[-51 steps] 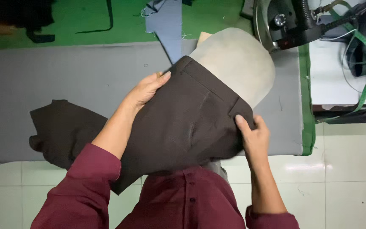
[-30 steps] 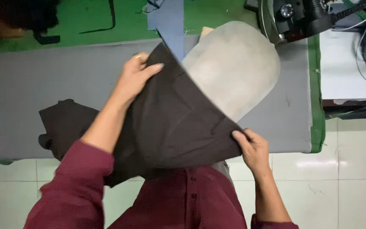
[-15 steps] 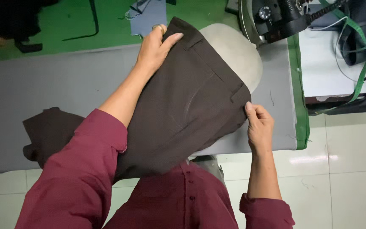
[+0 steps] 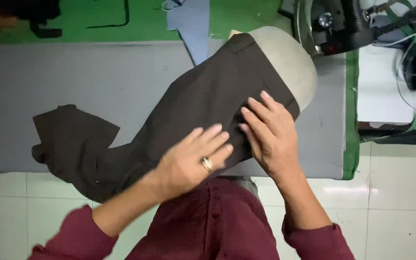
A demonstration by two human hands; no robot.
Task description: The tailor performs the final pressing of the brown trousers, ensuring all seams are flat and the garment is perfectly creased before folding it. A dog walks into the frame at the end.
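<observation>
Dark brown trousers (image 4: 208, 101): draped over pale padded form (image 4: 290, 58) near bench (image 4: 73, 86) right edge. Left hand (image 4: 196, 161), slightly blurred, and right hand (image 4: 270, 130) pressed flat, fingers spread, on fabric.

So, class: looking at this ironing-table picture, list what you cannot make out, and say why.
- Padded form, head view: its lower part is hidden under the dark brown trousers.
- Trousers under the left hand and right hand: covered by the palms.
- Iron: cut off by the top edge.
</observation>
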